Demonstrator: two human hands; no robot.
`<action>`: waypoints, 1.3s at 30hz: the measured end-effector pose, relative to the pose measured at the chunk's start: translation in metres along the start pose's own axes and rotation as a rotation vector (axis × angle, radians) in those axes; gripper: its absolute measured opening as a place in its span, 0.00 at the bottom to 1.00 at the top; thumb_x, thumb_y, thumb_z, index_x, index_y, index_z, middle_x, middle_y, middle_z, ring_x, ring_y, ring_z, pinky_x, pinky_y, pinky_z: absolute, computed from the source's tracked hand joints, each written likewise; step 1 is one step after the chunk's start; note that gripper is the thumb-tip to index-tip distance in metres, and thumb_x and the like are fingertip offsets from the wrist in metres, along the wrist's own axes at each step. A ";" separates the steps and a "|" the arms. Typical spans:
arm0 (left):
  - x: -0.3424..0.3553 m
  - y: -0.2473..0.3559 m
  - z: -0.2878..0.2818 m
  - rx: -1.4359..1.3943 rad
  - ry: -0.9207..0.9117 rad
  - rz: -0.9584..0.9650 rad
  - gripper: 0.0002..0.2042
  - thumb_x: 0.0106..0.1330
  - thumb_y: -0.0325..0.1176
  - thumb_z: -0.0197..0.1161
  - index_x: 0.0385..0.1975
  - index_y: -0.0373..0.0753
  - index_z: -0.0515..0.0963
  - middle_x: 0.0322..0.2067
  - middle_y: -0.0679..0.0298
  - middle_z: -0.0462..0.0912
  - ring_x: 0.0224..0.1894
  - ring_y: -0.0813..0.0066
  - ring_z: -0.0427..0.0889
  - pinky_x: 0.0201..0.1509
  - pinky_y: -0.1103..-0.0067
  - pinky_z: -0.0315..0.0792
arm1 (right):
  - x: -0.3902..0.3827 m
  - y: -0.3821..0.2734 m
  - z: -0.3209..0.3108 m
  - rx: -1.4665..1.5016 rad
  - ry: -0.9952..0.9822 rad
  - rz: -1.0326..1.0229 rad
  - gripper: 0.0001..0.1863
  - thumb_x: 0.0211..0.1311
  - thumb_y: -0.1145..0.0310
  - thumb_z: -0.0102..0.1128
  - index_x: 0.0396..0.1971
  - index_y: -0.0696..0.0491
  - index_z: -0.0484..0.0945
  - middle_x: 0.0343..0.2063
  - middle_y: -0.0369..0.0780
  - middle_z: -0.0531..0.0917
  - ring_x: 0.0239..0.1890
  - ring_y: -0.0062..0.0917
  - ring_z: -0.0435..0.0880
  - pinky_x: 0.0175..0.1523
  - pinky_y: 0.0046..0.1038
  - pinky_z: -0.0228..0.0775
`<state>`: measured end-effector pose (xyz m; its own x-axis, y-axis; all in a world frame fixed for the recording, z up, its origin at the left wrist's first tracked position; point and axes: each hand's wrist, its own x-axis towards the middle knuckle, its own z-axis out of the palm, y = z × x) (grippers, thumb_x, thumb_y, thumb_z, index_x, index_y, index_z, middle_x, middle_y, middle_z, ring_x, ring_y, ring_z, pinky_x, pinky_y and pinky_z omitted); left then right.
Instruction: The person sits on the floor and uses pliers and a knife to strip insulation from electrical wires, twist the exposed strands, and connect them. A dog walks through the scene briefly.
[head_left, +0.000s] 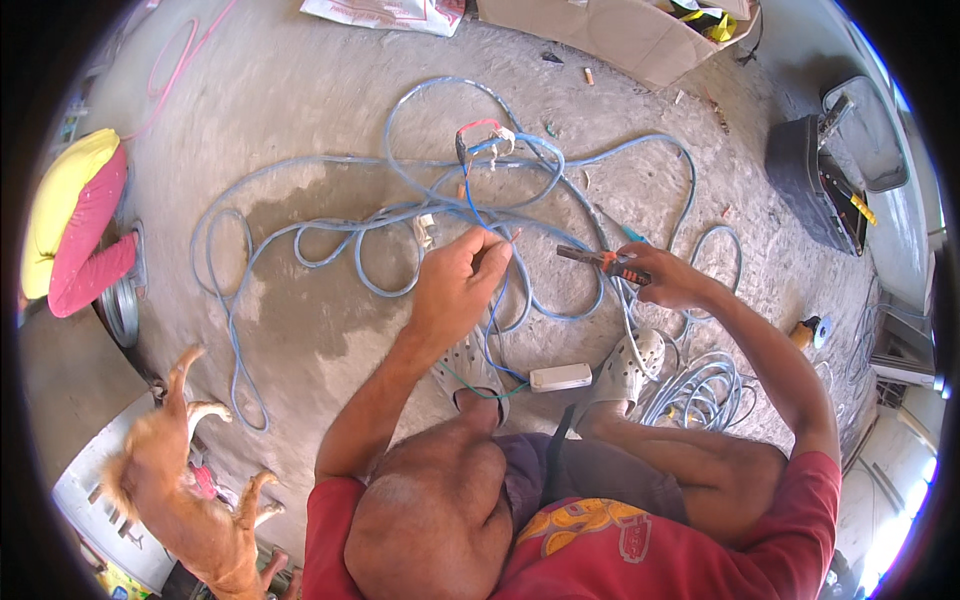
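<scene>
My left hand point(462, 285) is closed, thumb and forefinger pinching a thin blue wire point(487, 345) whose reddish bare tip pokes out beside the fingers. In my right hand point(672, 277) is a pair of pliers point(612, 263) with black and orange handles, its jaws pointing left toward the wire, apart from it. A small white box point(560, 377) lies between my shoes, with blue and green wires at its left end. Beyond my hands, loops of grey-blue cable point(400, 215) spread over the floor. A short red-and-blue wired piece point(487, 140) rests among them.
A dog point(195, 480) lies at the lower left. Farther up, a person point(80, 230) in yellow and pink is at the left edge. A cardboard box point(630, 40) stands at the back, a black toolbox point(805, 180) at right. Coiled cable point(700, 390) sits by my right shoe.
</scene>
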<state>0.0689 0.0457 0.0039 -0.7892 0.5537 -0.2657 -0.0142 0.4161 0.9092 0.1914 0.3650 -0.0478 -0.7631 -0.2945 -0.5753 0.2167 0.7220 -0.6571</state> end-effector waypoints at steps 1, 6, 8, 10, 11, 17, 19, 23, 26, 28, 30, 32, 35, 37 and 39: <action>0.000 -0.004 -0.001 0.042 0.018 0.048 0.12 0.72 0.38 0.61 0.36 0.33 0.79 0.22 0.71 0.73 0.26 0.85 0.67 0.29 0.82 0.62 | -0.002 -0.010 -0.004 0.032 -0.004 -0.031 0.26 0.46 0.77 0.60 0.51 0.54 0.82 0.62 0.48 0.70 0.60 0.45 0.75 0.63 0.39 0.69; 0.005 0.004 -0.017 0.063 -0.219 0.006 0.11 0.70 0.36 0.62 0.35 0.32 0.80 0.20 0.66 0.76 0.25 0.83 0.70 0.28 0.78 0.66 | -0.016 -0.042 -0.017 -0.208 0.354 -0.367 0.24 0.53 0.72 0.67 0.53 0.45 0.82 0.62 0.43 0.71 0.61 0.41 0.73 0.63 0.41 0.65; 0.004 0.006 -0.024 0.041 -0.309 -0.060 0.11 0.69 0.35 0.62 0.35 0.32 0.81 0.20 0.64 0.77 0.24 0.83 0.71 0.28 0.76 0.68 | -0.014 -0.060 -0.031 -0.447 0.474 -0.445 0.22 0.54 0.69 0.69 0.52 0.43 0.83 0.63 0.41 0.71 0.60 0.38 0.73 0.62 0.42 0.64; 0.005 0.009 -0.026 0.020 -0.357 -0.079 0.11 0.68 0.36 0.63 0.36 0.32 0.82 0.20 0.62 0.78 0.24 0.82 0.72 0.29 0.76 0.68 | -0.014 -0.067 -0.040 -0.559 0.545 -0.492 0.22 0.52 0.62 0.70 0.50 0.41 0.83 0.63 0.38 0.71 0.59 0.35 0.71 0.61 0.43 0.62; 0.005 0.009 -0.027 0.020 -0.368 -0.067 0.11 0.69 0.36 0.63 0.37 0.32 0.83 0.20 0.62 0.79 0.24 0.82 0.72 0.29 0.76 0.68 | -0.014 -0.070 -0.044 -0.604 0.569 -0.501 0.22 0.52 0.62 0.70 0.50 0.41 0.84 0.63 0.37 0.71 0.59 0.35 0.71 0.61 0.44 0.62; 0.004 0.008 -0.027 0.053 -0.433 -0.031 0.12 0.69 0.37 0.63 0.39 0.33 0.84 0.22 0.63 0.80 0.25 0.82 0.73 0.31 0.78 0.69 | -0.014 -0.074 -0.045 -0.690 0.596 -0.521 0.21 0.50 0.61 0.71 0.48 0.39 0.85 0.63 0.35 0.70 0.58 0.34 0.71 0.63 0.46 0.61; 0.005 0.010 -0.029 0.091 -0.462 -0.066 0.11 0.69 0.36 0.63 0.38 0.33 0.84 0.24 0.66 0.82 0.28 0.85 0.74 0.33 0.80 0.70 | -0.015 -0.072 -0.046 -0.707 0.583 -0.545 0.20 0.49 0.62 0.71 0.46 0.39 0.85 0.63 0.34 0.70 0.58 0.34 0.71 0.63 0.46 0.62; 0.006 0.013 -0.026 0.131 -0.493 -0.056 0.11 0.69 0.36 0.64 0.38 0.34 0.84 0.22 0.65 0.81 0.26 0.85 0.74 0.31 0.80 0.70 | -0.013 -0.074 -0.041 -0.703 0.605 -0.576 0.16 0.46 0.62 0.72 0.39 0.41 0.87 0.60 0.34 0.71 0.56 0.33 0.72 0.62 0.45 0.63; 0.008 0.017 -0.026 0.176 -0.515 -0.068 0.10 0.68 0.36 0.64 0.38 0.35 0.85 0.21 0.63 0.81 0.24 0.85 0.74 0.29 0.80 0.69 | -0.014 -0.075 -0.041 -0.736 0.600 -0.583 0.14 0.43 0.63 0.72 0.34 0.44 0.86 0.56 0.35 0.74 0.55 0.33 0.73 0.58 0.42 0.66; 0.007 0.014 -0.025 0.170 -0.496 -0.026 0.10 0.68 0.35 0.64 0.38 0.35 0.85 0.20 0.62 0.81 0.23 0.85 0.73 0.27 0.79 0.68 | -0.015 -0.072 -0.040 -0.734 0.572 -0.589 0.14 0.42 0.64 0.72 0.33 0.46 0.85 0.54 0.36 0.75 0.53 0.32 0.73 0.54 0.39 0.67; 0.005 0.016 -0.023 0.185 -0.457 0.052 0.08 0.67 0.34 0.65 0.37 0.35 0.85 0.21 0.60 0.81 0.22 0.80 0.75 0.26 0.78 0.70 | -0.017 -0.071 -0.042 -0.745 0.532 -0.582 0.13 0.43 0.66 0.72 0.34 0.47 0.85 0.52 0.36 0.75 0.52 0.32 0.74 0.52 0.38 0.68; 0.003 0.013 -0.019 0.242 -0.346 0.249 0.07 0.65 0.32 0.66 0.36 0.36 0.85 0.21 0.60 0.81 0.20 0.76 0.77 0.25 0.77 0.71 | -0.019 -0.071 -0.042 -0.679 0.475 -0.555 0.13 0.45 0.69 0.71 0.34 0.48 0.84 0.50 0.37 0.75 0.50 0.32 0.75 0.49 0.36 0.69; 0.002 0.002 -0.016 0.415 -0.153 0.642 0.06 0.61 0.29 0.68 0.36 0.39 0.85 0.20 0.63 0.80 0.19 0.70 0.79 0.22 0.76 0.71 | -0.024 -0.068 -0.032 -0.362 0.353 -0.480 0.11 0.47 0.74 0.69 0.34 0.50 0.83 0.48 0.39 0.77 0.45 0.31 0.78 0.43 0.34 0.70; 0.010 0.003 -0.024 0.575 -0.145 0.804 0.08 0.58 0.27 0.68 0.37 0.42 0.85 0.19 0.66 0.78 0.18 0.70 0.79 0.20 0.75 0.70 | -0.028 -0.061 -0.014 -0.012 0.256 -0.422 0.10 0.48 0.76 0.66 0.34 0.52 0.83 0.48 0.40 0.78 0.40 0.30 0.80 0.39 0.31 0.70; 0.013 -0.001 -0.028 0.618 -0.179 0.920 0.10 0.55 0.27 0.68 0.37 0.44 0.85 0.18 0.68 0.75 0.17 0.74 0.77 0.18 0.77 0.68 | -0.037 -0.073 -0.020 0.421 -0.157 -0.058 0.10 0.47 0.76 0.61 0.33 0.55 0.82 0.44 0.41 0.79 0.35 0.29 0.80 0.36 0.29 0.70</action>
<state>0.0419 0.0320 0.0081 -0.2421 0.9097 0.3375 0.8748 0.0542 0.4814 0.1911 0.3357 0.0310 -0.6867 -0.4420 -0.5772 0.4300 0.3931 -0.8127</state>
